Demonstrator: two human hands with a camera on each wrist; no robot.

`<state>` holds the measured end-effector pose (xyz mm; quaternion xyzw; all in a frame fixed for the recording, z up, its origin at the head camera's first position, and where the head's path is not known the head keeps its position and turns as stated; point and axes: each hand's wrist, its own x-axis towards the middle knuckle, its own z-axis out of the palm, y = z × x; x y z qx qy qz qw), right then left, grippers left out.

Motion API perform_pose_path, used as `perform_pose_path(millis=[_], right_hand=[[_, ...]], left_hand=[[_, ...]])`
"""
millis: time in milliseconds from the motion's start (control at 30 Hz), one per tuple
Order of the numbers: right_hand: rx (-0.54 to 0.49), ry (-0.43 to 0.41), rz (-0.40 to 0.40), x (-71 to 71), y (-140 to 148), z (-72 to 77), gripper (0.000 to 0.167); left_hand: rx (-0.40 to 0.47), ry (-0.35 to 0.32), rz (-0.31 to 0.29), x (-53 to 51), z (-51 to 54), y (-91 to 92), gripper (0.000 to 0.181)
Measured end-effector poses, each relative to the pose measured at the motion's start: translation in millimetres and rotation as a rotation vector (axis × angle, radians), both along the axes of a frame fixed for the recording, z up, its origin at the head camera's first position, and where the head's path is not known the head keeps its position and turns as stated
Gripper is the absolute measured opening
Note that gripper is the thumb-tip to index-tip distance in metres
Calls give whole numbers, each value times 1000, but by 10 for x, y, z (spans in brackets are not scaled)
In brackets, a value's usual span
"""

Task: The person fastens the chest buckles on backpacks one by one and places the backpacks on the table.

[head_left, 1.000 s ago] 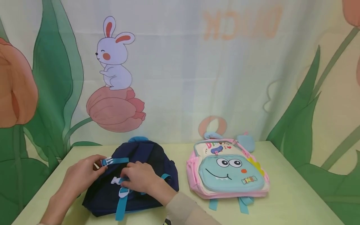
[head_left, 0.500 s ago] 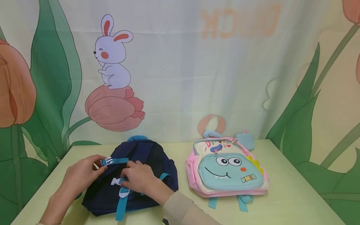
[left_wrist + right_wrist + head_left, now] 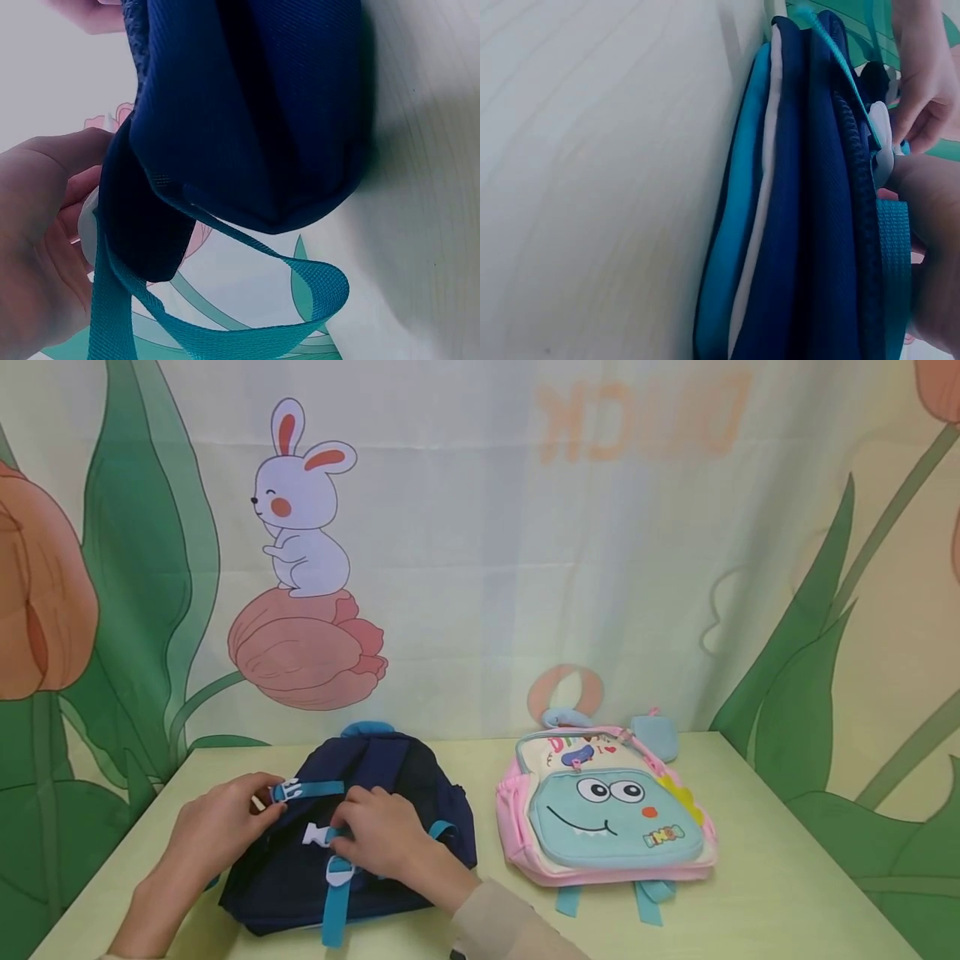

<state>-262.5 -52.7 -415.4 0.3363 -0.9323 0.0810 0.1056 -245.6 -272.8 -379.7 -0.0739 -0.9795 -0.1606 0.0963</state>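
Note:
A navy backpack point(image 3: 288, 889) lies on the table with its straps facing up. At its upper left, my left hand point(image 3: 217, 827) pinches a white buckle piece point(image 3: 287, 790) on a blue strap. My right hand point(image 3: 378, 833) pinches another blue strap just behind a white pronged buckle piece point(image 3: 315, 835). The two buckle pieces are apart. Below the right hand is a white strap adjuster point(image 3: 340, 871) with a blue tail hanging down. In the left wrist view, a teal webbing loop point(image 3: 330, 289) hangs by the bag's side. The right fingertips are partly hidden in the right wrist view.
A pink and light-blue backpack point(image 3: 618, 831) with a cartoon face lies to the right on the pale table point(image 3: 787, 877). Behind the table hangs a printed curtain point(image 3: 465, 568) with a rabbit and tulips.
My right hand has shifted slightly to the right, carrying the pronged buckle piece, the adjuster and the blue tail with it. My left hand has stayed nearly still on its buckle piece.

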Motion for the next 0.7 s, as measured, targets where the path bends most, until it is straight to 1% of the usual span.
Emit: perform_pose_path(millis=[133,233,333,433,533,700], right_hand=[[-64,42,-10,41,87,11,20],[-123,56,-11,73,157,19,20],[-175,75,-9,93,238,20,19],[-203,97,-7,109,317,16,18],[-224,99,-17,122,384,14,18],[-261,71,-45,126,477,11,18]], left_hand=[[-4,1,-2,-4,4,13,35],[-7,-5,0,-5,1,25,35],[-11,3,-3,-7,-7,34,35],[-12,17,-8,-6,-15,32,33],[-14,24,-11,-5,-19,29,32],[-19,31,-14,-10,-17,30,32]])
